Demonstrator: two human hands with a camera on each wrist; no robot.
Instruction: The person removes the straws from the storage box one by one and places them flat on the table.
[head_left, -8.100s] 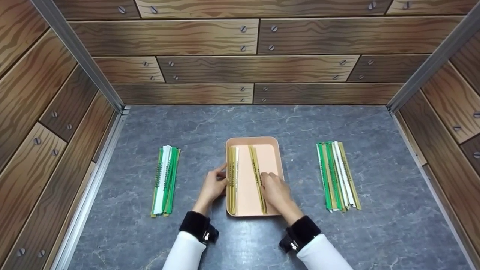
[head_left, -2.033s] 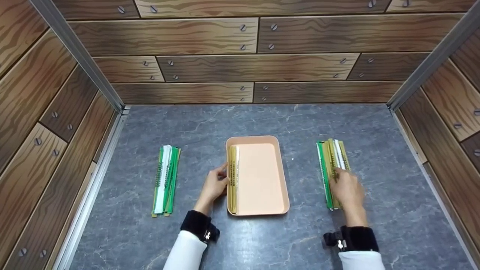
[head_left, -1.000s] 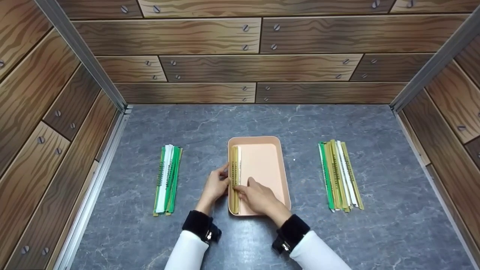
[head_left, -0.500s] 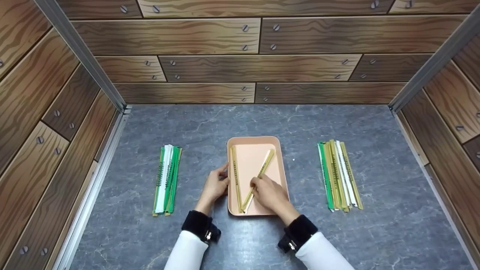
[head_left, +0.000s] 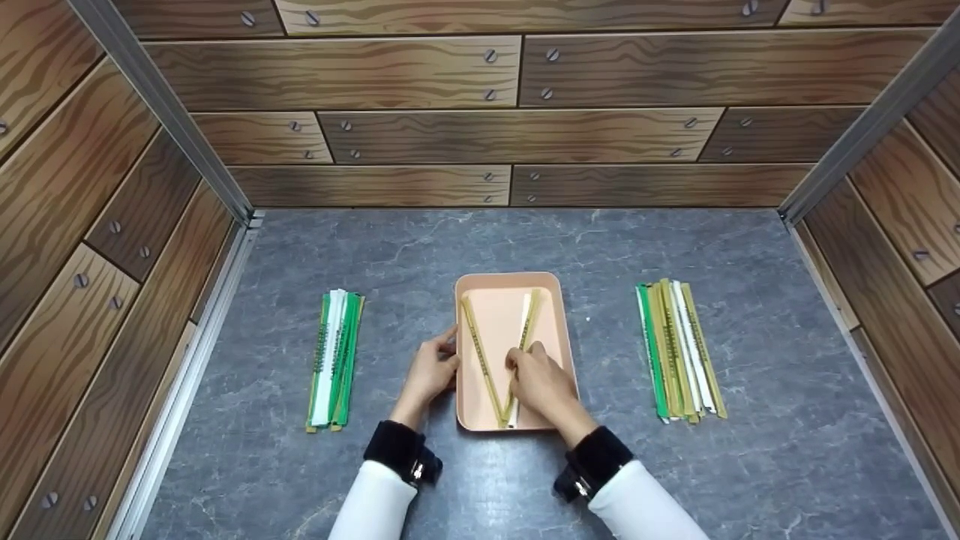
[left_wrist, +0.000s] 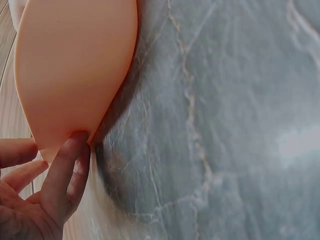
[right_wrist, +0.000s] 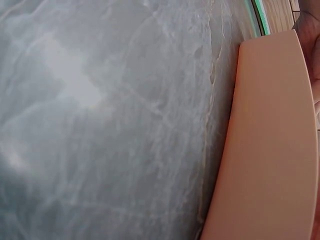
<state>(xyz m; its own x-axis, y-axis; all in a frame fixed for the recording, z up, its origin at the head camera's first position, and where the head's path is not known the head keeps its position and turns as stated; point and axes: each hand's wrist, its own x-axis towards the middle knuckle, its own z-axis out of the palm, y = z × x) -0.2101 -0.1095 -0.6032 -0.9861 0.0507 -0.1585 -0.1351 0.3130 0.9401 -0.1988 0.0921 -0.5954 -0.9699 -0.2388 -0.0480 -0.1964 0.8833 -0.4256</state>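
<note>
A pink tray (head_left: 487, 322) lies in the middle of the table in the head view. My left hand (head_left: 431, 367) is at its left side, fingertips touching the outer wall, as the left wrist view shows. Over the tray, my right hand (head_left: 540, 379) pinches a yellow wrapped straw (head_left: 534, 304) and a white wrapped straw (head_left: 524, 311) around their middle. Another yellow wrapped straw (head_left: 481, 356) slants across the tray, its near end meeting theirs in a V. My right fingertips are partly hidden behind the hand; the right wrist view shows mostly the tray's outer wall (right_wrist: 275, 135).
To the left lies a bunch of green, white and yellow wrapped straws (head_left: 334, 360). A similar bunch (head_left: 679, 352) lies to the right. Wood-patterned walls (head_left: 420, 135) enclose the grey marbled table (head_left: 390, 255) at the back and sides.
My right hand laid a yellow straw on the right bunch, then returned to the tray. It drew straws from the left wall toward the middle. My left hand stayed at the tray.
</note>
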